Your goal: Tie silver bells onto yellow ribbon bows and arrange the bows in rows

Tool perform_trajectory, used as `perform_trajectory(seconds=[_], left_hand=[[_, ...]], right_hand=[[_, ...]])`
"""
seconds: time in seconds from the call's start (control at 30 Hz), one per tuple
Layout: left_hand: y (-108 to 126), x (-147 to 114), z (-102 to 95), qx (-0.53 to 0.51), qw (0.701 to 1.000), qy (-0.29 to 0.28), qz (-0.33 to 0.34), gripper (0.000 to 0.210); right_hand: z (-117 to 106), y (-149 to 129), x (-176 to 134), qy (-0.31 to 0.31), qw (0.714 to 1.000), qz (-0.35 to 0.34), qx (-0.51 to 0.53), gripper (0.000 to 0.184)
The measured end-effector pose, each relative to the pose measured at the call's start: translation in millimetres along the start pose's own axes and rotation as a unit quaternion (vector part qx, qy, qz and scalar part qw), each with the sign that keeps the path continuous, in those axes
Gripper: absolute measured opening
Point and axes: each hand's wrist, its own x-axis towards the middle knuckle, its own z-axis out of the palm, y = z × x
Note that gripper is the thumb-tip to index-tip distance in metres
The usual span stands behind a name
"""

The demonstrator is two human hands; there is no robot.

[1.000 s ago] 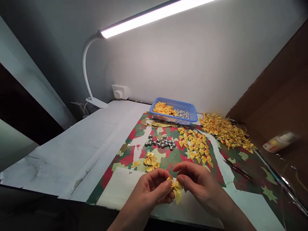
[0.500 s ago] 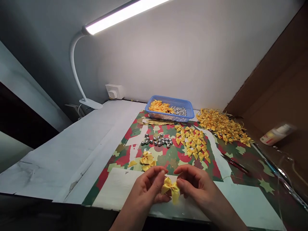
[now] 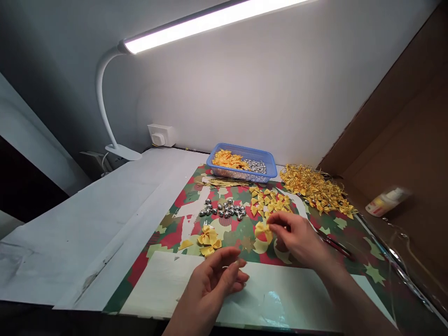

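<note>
Thumb and fingers of my right hand (image 3: 297, 235) pinch the edge of a yellow ribbon bow (image 3: 262, 231), just in front of the group of yellow bows (image 3: 269, 200) on the patterned sheet. My left hand (image 3: 220, 275) hovers over the white paper strip (image 3: 273, 289) near the front edge, fingers loosely curled and apart, nothing in them. Beyond it are a few more yellow bows (image 3: 209, 237). Several silver jingle bells (image 3: 227, 208) lie between those and the grouped bows.
A blue basket (image 3: 241, 176) of yellow bows and bells stands at the back, with gold ties (image 3: 224, 183) before it. To its right rises a heap of corded bows (image 3: 311, 186). Dark tweezers (image 3: 336, 245), a bottle (image 3: 385, 203) and a cardboard wall (image 3: 392, 126) are at right.
My right hand has carried the bow forward and right to the grouped bows. My left hand has let go of it and stays near the front edge. The view has shifted slightly.
</note>
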Motion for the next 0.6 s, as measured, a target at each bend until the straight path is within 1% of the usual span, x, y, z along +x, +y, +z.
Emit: perform_trajectory(seconds=[0.07, 0.2, 0.3, 0.47, 0.53, 0.6], left_hand=[[-2, 0, -1.6, 0.019, 1.0, -0.016, -0.001, 0.044], [-4, 0, -3.4, 0.035, 0.999, -0.028, -0.001, 0.046], [-5, 0, -4.0, 0.033, 0.999, -0.03, 0.001, 0.046], [-5, 0, -4.4, 0.01, 1.0, -0.022, -0.003, 0.048], [-5, 0, -4.3, 0.007, 1.0, -0.021, -0.002, 0.048], [-6, 0, -4.3, 0.005, 1.0, -0.024, -0.001, 0.046]], right_hand=[[-6, 4, 21, 0.007, 0.999, 0.001, -0.045, 0.016], [-3, 6, 46, -0.024, 0.992, -0.01, -0.125, 0.008], [3, 4, 52, -0.036, 0.984, -0.005, -0.172, 0.015], [5, 3, 52, -0.038, 0.974, -0.011, -0.222, 0.015], [4, 4, 52, -0.025, 0.972, -0.02, -0.234, 0.014], [2, 5, 52, 0.004, 0.97, -0.033, -0.242, 0.012]])
